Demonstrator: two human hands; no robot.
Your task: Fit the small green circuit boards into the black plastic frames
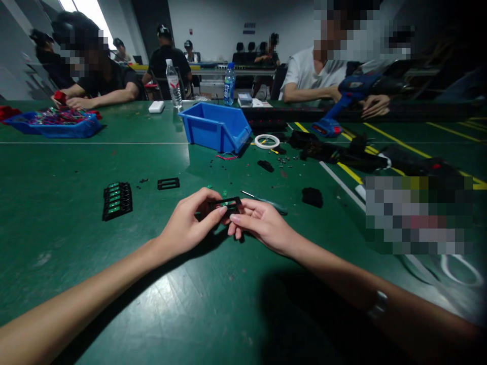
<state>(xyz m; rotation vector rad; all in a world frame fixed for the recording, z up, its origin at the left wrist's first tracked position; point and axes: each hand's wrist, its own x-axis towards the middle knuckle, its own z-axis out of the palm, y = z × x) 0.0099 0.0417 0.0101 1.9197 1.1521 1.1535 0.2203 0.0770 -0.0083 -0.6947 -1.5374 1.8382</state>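
Near the middle of the green table, both hands hold a small black frame (pixel 233 202) between them. My left hand (pixel 194 218) pinches its left part with thumb and fingers. At its right end, my right hand (pixel 264 223) grips it, the thumb in front and some fingers curled below. Small green pieces (pixel 225 193) lie just behind the hands. A screwdriver (pixel 266 202) rests behind my right hand. To the left are another black frame (pixel 168 183) and a stack of black frames with green parts (pixel 117 201).
A blue bin (pixel 216 126), a white ring (pixel 267 141) and scattered screws lie farther back. A black piece (pixel 312 197) is at the right. Blue trays (pixel 72 129) of wires stand far left. People sit across the table, one beside a blue drill (pixel 352 91).
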